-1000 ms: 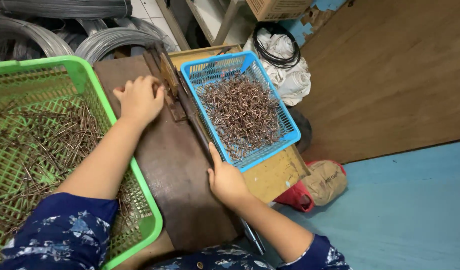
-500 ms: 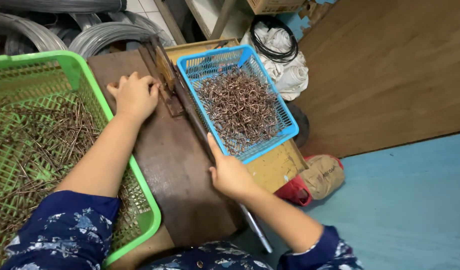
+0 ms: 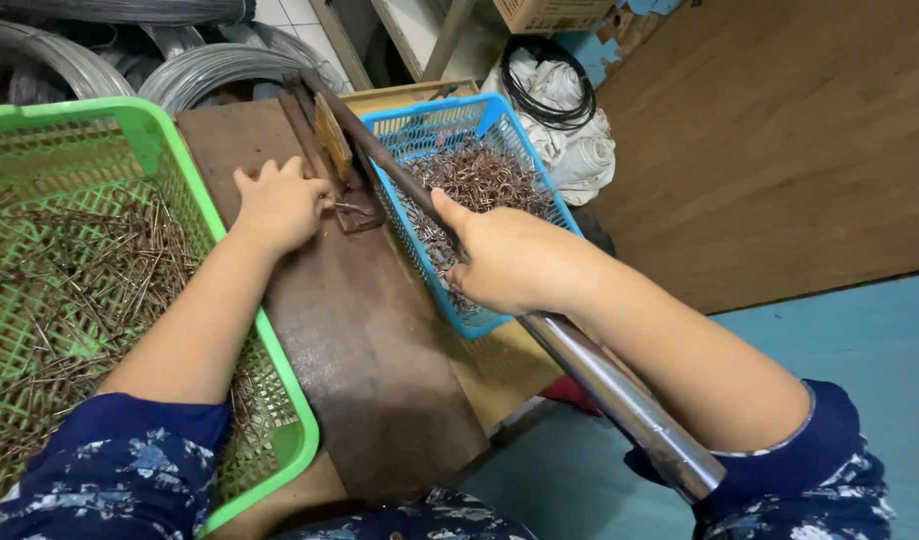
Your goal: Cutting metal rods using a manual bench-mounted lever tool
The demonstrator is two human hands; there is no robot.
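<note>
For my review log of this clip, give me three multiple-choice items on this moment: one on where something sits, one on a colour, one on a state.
1. Where is the basket of bent wire pieces?
A. On the person's right, past the lever
B. On the floor by the wall
C. Inside the green basket

2. What colour is the basket of straight wire rods?
A. Red
B. Green
C. White

3. What is the right hand doing?
A. Resting flat on the board
B. Hanging free in the air
C. Gripping the metal lever bar

Answers:
1 A: the blue basket sits right of the lever bar, on the wooden bench.
2 B: the green basket on the left holds the straight rods.
3 C: the right hand is closed round the bar, while the left hand rests on the dark board at the jig.
</note>
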